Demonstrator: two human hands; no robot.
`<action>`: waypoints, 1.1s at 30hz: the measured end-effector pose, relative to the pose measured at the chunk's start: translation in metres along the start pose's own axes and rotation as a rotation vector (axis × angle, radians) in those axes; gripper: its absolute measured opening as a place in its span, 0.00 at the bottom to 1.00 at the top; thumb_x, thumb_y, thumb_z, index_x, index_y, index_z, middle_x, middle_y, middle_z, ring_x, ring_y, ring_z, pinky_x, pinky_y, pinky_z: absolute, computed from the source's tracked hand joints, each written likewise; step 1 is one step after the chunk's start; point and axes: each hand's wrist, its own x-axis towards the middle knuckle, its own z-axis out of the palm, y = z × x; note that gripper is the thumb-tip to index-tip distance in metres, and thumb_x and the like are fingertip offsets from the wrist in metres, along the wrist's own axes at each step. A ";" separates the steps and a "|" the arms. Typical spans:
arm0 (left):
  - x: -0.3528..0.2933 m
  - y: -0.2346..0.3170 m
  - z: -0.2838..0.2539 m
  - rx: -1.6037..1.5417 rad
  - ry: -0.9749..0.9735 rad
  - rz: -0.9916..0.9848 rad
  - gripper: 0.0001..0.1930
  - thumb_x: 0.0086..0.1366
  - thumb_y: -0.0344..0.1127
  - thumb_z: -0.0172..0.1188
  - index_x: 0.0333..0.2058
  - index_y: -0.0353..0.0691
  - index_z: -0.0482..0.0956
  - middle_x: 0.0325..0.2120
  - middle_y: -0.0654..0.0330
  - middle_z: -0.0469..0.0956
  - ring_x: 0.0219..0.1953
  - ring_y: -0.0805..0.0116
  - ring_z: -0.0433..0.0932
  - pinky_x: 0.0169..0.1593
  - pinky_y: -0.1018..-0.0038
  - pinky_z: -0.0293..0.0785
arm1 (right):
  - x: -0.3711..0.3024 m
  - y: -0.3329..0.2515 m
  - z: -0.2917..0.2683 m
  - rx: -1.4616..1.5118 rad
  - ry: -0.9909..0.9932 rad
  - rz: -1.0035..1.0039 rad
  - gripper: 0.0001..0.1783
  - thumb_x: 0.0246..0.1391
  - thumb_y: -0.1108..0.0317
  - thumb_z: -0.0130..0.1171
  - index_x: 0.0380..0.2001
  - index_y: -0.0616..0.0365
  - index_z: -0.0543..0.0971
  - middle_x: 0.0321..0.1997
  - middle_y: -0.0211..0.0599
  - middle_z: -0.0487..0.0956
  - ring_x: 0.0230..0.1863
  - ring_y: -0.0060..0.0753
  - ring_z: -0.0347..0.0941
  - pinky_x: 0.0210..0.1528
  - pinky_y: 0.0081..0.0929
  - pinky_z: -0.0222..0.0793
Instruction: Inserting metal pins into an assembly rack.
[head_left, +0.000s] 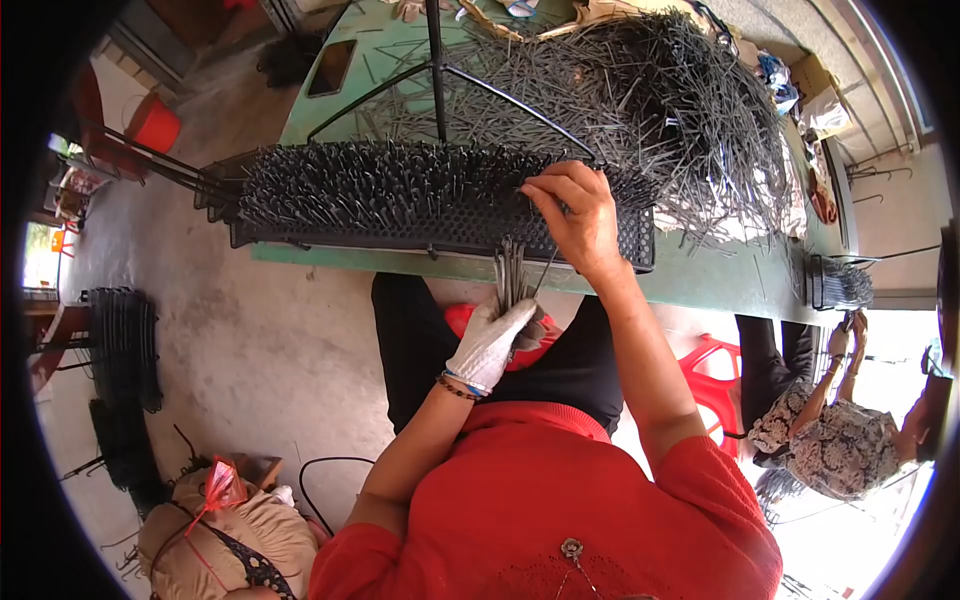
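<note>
My left hand [492, 338], in a white glove, is closed around an upright bundle of thin dark strips [512, 268], in front of the bench edge. In front of me lies a long black perforated rack [440, 232]. Its left and middle holes are packed with upright thin dark pieces [350, 185], and bare holes show along its near edge and towards the right. My bare right hand [578, 212] is over the rack's right part, with thumb and forefinger pinched together. Whatever they hold, if anything, is too small to make out.
Loose dark strips [690, 100] lie heaped on the green table [400, 30] behind the rack. A black metal stand [437, 75] rises there, with a phone-like dark slab [332, 68] to its left. At right another person [835, 440] handles a similar small rack [842, 285]; a red stool [712, 375] stands nearby.
</note>
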 end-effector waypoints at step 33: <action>0.005 -0.001 -0.003 -0.022 0.022 0.001 0.08 0.68 0.36 0.59 0.41 0.40 0.76 0.30 0.64 0.80 0.26 0.77 0.79 0.29 0.81 0.77 | -0.017 0.001 -0.008 -0.124 0.033 -0.049 0.14 0.47 0.78 0.64 0.39 0.54 0.83 0.39 0.33 0.80 0.36 0.36 0.75 0.39 0.31 0.67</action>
